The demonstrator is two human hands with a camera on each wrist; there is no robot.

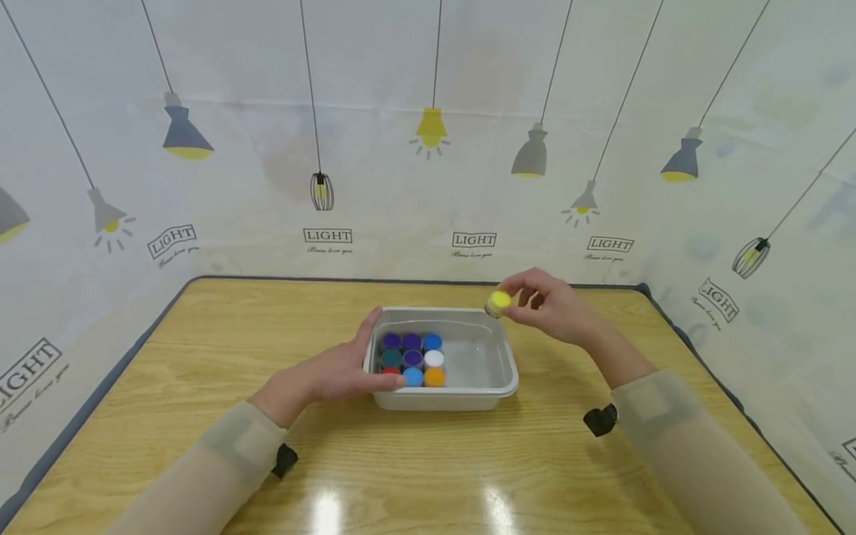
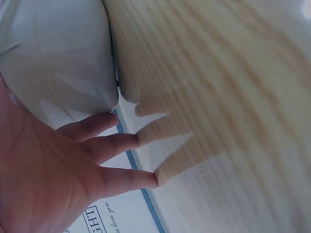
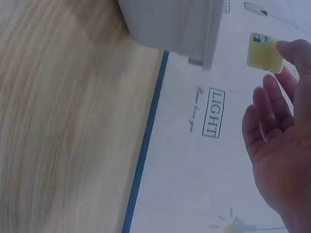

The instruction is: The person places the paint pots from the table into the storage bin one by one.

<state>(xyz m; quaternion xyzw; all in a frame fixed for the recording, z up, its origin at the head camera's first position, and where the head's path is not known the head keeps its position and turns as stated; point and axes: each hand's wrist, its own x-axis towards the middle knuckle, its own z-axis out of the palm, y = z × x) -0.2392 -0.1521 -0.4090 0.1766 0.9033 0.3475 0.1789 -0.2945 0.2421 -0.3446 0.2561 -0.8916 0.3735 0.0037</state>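
Note:
A white plastic tub [image 1: 478, 364] stands on the table. Its left part holds several small round jars with coloured tops, among them a white-topped jar [image 1: 434, 360] and an orange-topped jar [image 1: 435, 377]. My left hand [image 1: 341, 369] rests against the tub's left end, thumb lying over the front rim. In the left wrist view, three fingers [image 2: 121, 179] of it stretch out straight and spread beside the tub wall. Above the tub's back right corner, my right hand [image 1: 551, 307] pinches a small yellow jar [image 1: 498, 300] between thumb and fingers. A label shows on this jar in the right wrist view.
The wooden table [image 1: 414, 468] has a dark edge at its back and sides. Behind it hangs a white wall sheet [image 1: 388, 148] printed with lamps and the word LIGHT. Black straps [image 1: 600, 420] show at both wrists.

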